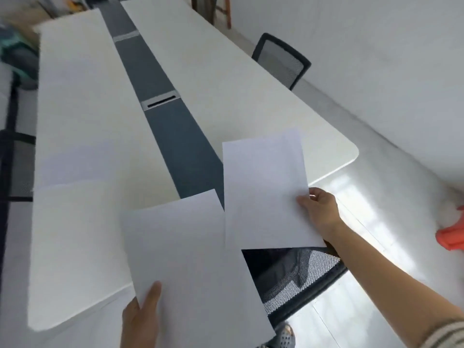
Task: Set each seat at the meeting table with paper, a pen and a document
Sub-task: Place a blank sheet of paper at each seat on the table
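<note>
My right fingers [305,203] pinch a sheet [266,192] above the surface [82,96], my left fingers [153,293] grip more paper [190,259], and with no pens or documents out, I've barely begun.

No writing, label, brand or number can be read anywhere. The white paper sheet [263,192] pinched by the right hand [320,209] and the second white paper sheet [190,259] held by the left hand [140,320] show plain faces.

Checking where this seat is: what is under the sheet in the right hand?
Below the sheet gripped by the right hand, a black mesh chair shows past its lower edge, and the white table runs under its upper part. The table edge between them is covered.
</note>
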`<action>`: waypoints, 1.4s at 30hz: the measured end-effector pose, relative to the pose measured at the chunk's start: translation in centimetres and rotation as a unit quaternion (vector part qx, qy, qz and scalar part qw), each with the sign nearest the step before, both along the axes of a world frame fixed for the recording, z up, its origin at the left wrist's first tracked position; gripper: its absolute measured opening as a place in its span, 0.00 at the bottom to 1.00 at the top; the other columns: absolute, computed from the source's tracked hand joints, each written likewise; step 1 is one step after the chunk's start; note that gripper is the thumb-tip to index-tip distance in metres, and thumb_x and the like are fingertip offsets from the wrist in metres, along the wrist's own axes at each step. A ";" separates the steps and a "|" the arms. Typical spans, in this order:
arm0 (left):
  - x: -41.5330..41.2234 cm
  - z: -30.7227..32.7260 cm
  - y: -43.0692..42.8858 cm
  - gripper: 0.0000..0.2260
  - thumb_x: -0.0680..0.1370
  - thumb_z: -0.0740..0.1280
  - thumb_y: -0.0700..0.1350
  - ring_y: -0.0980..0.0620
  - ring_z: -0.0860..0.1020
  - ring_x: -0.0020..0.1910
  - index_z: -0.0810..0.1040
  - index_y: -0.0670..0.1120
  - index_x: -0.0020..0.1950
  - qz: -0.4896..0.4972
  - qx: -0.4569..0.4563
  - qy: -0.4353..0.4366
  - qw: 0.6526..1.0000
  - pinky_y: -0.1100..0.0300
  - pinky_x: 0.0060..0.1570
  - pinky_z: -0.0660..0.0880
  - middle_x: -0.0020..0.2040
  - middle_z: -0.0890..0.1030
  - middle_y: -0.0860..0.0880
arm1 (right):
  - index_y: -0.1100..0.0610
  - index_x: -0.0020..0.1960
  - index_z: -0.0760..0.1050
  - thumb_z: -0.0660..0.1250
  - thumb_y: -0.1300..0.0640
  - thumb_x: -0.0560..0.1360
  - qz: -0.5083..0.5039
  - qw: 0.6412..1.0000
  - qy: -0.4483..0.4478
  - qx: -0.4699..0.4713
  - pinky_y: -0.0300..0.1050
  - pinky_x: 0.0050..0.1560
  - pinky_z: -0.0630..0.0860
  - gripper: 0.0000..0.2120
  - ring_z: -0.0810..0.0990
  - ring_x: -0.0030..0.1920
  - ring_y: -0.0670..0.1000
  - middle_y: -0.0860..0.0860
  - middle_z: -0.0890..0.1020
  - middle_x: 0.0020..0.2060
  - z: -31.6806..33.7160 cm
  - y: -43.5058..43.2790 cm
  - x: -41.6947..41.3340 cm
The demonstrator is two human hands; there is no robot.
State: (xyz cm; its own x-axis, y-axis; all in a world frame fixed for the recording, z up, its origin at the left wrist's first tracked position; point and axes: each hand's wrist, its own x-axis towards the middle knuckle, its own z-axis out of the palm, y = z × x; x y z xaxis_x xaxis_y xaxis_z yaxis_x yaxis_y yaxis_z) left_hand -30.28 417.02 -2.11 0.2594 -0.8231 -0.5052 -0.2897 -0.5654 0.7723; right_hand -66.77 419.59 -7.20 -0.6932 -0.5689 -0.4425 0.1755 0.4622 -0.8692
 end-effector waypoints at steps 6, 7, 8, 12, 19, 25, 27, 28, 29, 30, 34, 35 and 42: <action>2.5 0.3 -1.3 0.17 0.78 0.66 0.42 0.37 0.74 0.62 0.76 0.30 0.60 0.082 0.034 -0.011 0.996 0.48 0.63 0.66 0.61 0.77 0.31 | 0.59 0.50 0.79 0.64 0.63 0.73 0.039 0.991 0.073 0.101 0.46 0.42 0.74 0.08 0.77 0.41 0.58 0.56 0.81 0.43 -4.2 -9.9 -2.0; 2.7 0.1 -1.9 0.16 0.78 0.66 0.42 0.37 0.74 0.63 0.76 0.30 0.60 0.089 0.038 -0.008 0.995 0.49 0.63 0.66 0.61 0.77 0.32 | 0.60 0.51 0.79 0.63 0.63 0.73 0.038 0.989 0.081 0.119 0.46 0.42 0.74 0.09 0.77 0.41 0.58 0.58 0.82 0.45 -4.9 -10.9 -2.1; 2.8 0.0 -2.5 0.16 0.78 0.66 0.41 0.38 0.74 0.63 0.76 0.30 0.60 0.095 0.038 -0.004 0.995 0.50 0.62 0.66 0.61 0.78 0.33 | 0.62 0.52 0.78 0.62 0.64 0.72 0.037 0.987 0.086 0.134 0.47 0.42 0.74 0.11 0.76 0.41 0.58 0.60 0.82 0.47 -5.5 -12.0 -2.0; 2.9 -1.0 -5.4 0.16 0.79 0.65 0.41 0.39 0.74 0.63 0.76 0.32 0.62 0.101 0.039 0.015 0.994 0.51 0.62 0.66 0.61 0.78 0.35 | 0.60 0.56 0.77 0.62 0.62 0.74 0.041 0.976 0.102 0.186 0.49 0.42 0.77 0.13 0.80 0.46 0.60 0.59 0.82 0.50 -7.5 -15.3 -1.5; 3.5 -3.1 -9.8 0.13 0.79 0.65 0.40 0.48 0.74 0.53 0.77 0.36 0.60 0.070 0.039 0.069 0.994 0.55 0.56 0.67 0.49 0.78 0.45 | 0.53 0.69 0.68 0.59 0.63 0.73 0.052 0.947 0.164 0.273 0.52 0.49 0.79 0.24 0.80 0.50 0.61 0.57 0.80 0.54 -9.7 -18.0 -1.2; 2.7 -3.5 -11.0 0.05 0.79 0.65 0.40 0.48 0.76 0.47 0.78 0.42 0.45 0.040 0.051 0.092 0.994 0.56 0.51 0.68 0.39 0.79 0.53 | 0.52 0.72 0.65 0.65 0.58 0.75 0.083 0.924 0.239 0.286 0.53 0.55 0.76 0.27 0.74 0.63 0.60 0.56 0.74 0.65 -8.6 -16.9 -0.6; 1.9 -3.4 -10.8 0.08 0.78 0.65 0.40 0.49 0.77 0.43 0.79 0.46 0.40 0.021 0.052 0.107 0.993 0.56 0.50 0.69 0.34 0.82 0.56 | 0.52 0.70 0.69 0.67 0.57 0.75 0.085 0.942 0.230 0.230 0.49 0.55 0.74 0.23 0.76 0.63 0.57 0.54 0.76 0.65 -7.4 -15.8 0.3; 1.3 -3.4 -10.7 0.09 0.78 0.65 0.40 0.50 0.78 0.42 0.78 0.47 0.39 0.007 0.054 0.114 0.992 0.56 0.49 0.70 0.30 0.82 0.57 | 0.53 0.67 0.72 0.68 0.57 0.75 0.090 0.952 0.219 0.194 0.46 0.54 0.73 0.20 0.77 0.62 0.55 0.53 0.78 0.64 -6.6 -15.0 1.0; 0.7 -3.3 -10.4 0.08 0.78 0.65 0.40 0.52 0.78 0.42 0.79 0.48 0.40 -0.005 0.058 0.125 0.990 0.56 0.48 0.71 0.29 0.82 0.59 | 0.55 0.64 0.75 0.69 0.57 0.75 0.096 0.961 0.206 0.155 0.45 0.55 0.73 0.17 0.79 0.60 0.54 0.52 0.80 0.60 -5.6 -14.1 1.7; -0.1 -3.2 -10.0 0.07 0.78 0.65 0.40 0.53 0.79 0.43 0.79 0.48 0.42 -0.018 0.062 0.135 0.989 0.56 0.49 0.71 0.30 0.83 0.60 | 0.56 0.61 0.78 0.70 0.58 0.75 0.101 0.969 0.190 0.119 0.44 0.55 0.74 0.14 0.80 0.58 0.53 0.51 0.82 0.56 -4.5 -13.1 2.4; -3.9 -2.4 -7.9 0.06 0.78 0.66 0.39 0.56 0.79 0.45 0.80 0.49 0.46 -0.079 0.041 0.155 0.984 0.58 0.48 0.73 0.40 0.84 0.56 | 0.55 0.48 0.82 0.70 0.56 0.76 0.102 0.992 0.072 0.016 0.49 0.46 0.80 0.04 0.84 0.46 0.51 0.50 0.86 0.43 0.1 -7.9 4.6; -4.9 -2.1 -7.2 0.06 0.78 0.66 0.38 0.56 0.79 0.45 0.80 0.49 0.46 -0.093 0.035 0.155 0.983 0.59 0.46 0.73 0.40 0.84 0.56 | 0.56 0.47 0.82 0.69 0.55 0.77 0.103 0.994 0.040 -0.006 0.48 0.42 0.79 0.05 0.85 0.43 0.51 0.50 0.86 0.42 1.1 -6.2 4.9; -13.3 0.2 1.6 0.07 0.77 0.67 0.39 0.54 0.81 0.49 0.80 0.50 0.50 -0.223 -0.014 0.140 0.964 0.56 0.53 0.75 0.50 0.84 0.51 | 0.72 0.45 0.73 0.66 0.48 0.77 0.075 0.992 -0.058 -0.078 0.40 0.27 0.68 0.24 0.70 0.30 0.53 0.57 0.73 0.31 5.2 9.5 1.9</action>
State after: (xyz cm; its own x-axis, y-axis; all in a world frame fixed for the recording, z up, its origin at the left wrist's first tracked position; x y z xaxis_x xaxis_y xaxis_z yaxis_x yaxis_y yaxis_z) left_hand -43.58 418.60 -1.96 -0.2681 -0.8357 -0.4793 -0.2769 -0.4097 0.8692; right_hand -64.89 429.06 -1.95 -0.5459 -0.7292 -0.4126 0.2176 0.3522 -0.9103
